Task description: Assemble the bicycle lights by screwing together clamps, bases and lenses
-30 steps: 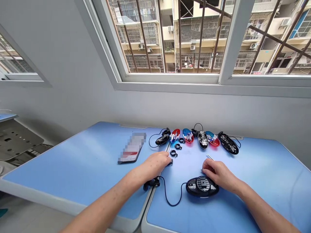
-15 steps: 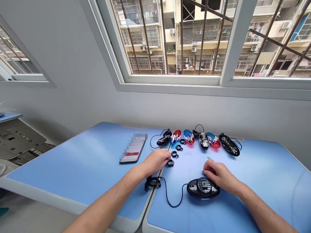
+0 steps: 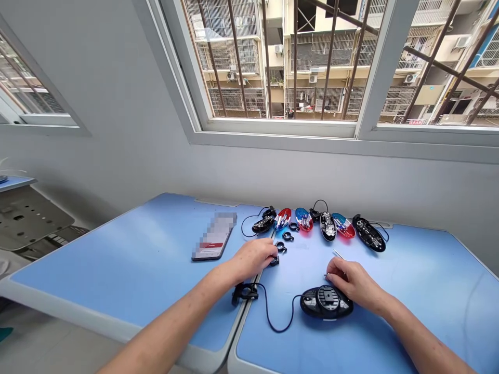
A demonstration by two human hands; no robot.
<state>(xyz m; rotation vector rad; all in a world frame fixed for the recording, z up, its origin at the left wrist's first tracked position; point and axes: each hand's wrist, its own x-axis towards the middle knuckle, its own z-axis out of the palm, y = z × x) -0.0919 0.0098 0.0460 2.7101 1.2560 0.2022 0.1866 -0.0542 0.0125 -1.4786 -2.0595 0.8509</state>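
Observation:
A black oval device [image 3: 326, 302] lies with its round mount facing up, and its cable runs left to a black clamp piece [image 3: 245, 292] at the table seam. My right hand [image 3: 350, 280] is closed just above the device, pinching a thin metal tool [image 3: 339, 254]. My left hand [image 3: 259, 257] reaches over the seam with its fingers closed on or over a black ring clamp [image 3: 275, 261]; the fingertips hide part of it. Further black ring clamps [image 3: 280, 247] [image 3: 288, 236] lie just beyond.
A phone [image 3: 214, 236] lies on the blue table [image 3: 136, 259] at left. Along the back are red-and-blue shells [image 3: 304, 219] and black oval devices [image 3: 368, 234] with cables. A barred window [image 3: 280, 127] is above.
My left hand has moved slightly right, onto the nearest ring clamp, and covers more of it. My right hand has stayed in place.

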